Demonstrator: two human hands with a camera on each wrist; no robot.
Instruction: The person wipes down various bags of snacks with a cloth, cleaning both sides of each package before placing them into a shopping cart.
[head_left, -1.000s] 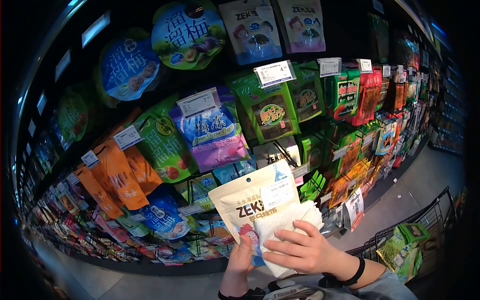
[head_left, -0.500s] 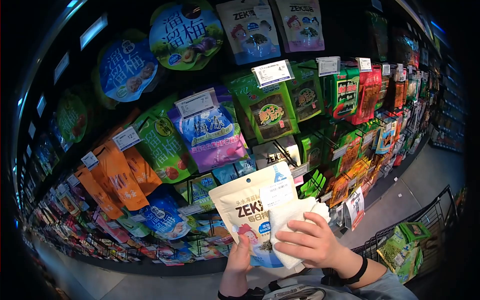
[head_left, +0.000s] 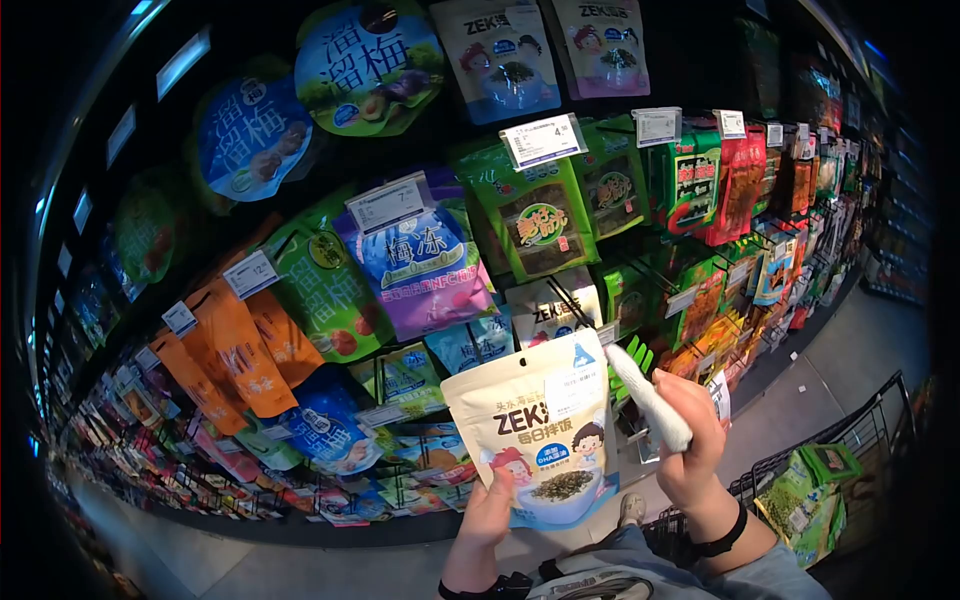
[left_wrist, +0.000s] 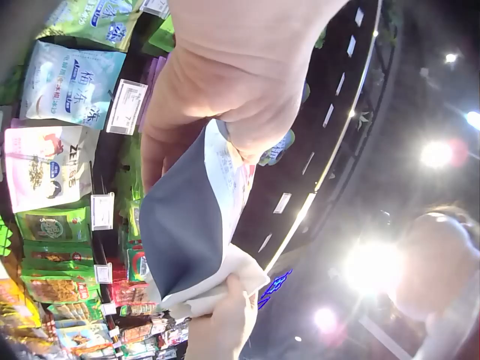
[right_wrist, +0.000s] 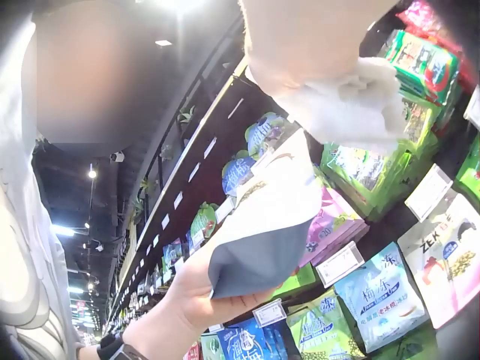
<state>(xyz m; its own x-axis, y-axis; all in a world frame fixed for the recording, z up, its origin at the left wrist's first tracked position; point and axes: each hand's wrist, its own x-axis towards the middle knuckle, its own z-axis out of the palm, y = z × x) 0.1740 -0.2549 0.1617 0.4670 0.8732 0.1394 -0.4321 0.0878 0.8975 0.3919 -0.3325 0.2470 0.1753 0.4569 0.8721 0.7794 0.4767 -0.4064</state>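
A cream stand-up pouch (head_left: pixel 540 440) with a "ZEK" label and a white sticker faces up in the head view. My left hand (head_left: pixel 487 515) grips its lower left edge, thumb on the front and the other fingers behind. To the right of the pouch, my right hand (head_left: pixel 693 440) holds a folded white cloth (head_left: pixel 655 405), apart from the pouch's front in the head view. The pouch's dark grey-blue bottom (left_wrist: pixel 184 225) shows in the left wrist view. In the right wrist view the cloth (right_wrist: pixel 345 109) hangs blurred beneath the right hand.
Racks of hanging snack bags (head_left: pixel 425 270) with price tags (head_left: pixel 542 140) fill the space ahead. A black wire basket (head_left: pixel 860 430) holding green bags (head_left: pixel 810 500) stands at the lower right. Grey floor (head_left: pixel 750 385) lies beyond the racks, and one shoe (head_left: pixel 632 508) shows below.
My right hand has lifted the cloth off the pouch's front and moved it to the right, turning it edge-on. The pouch has shifted slightly right, its printed front now uncovered.
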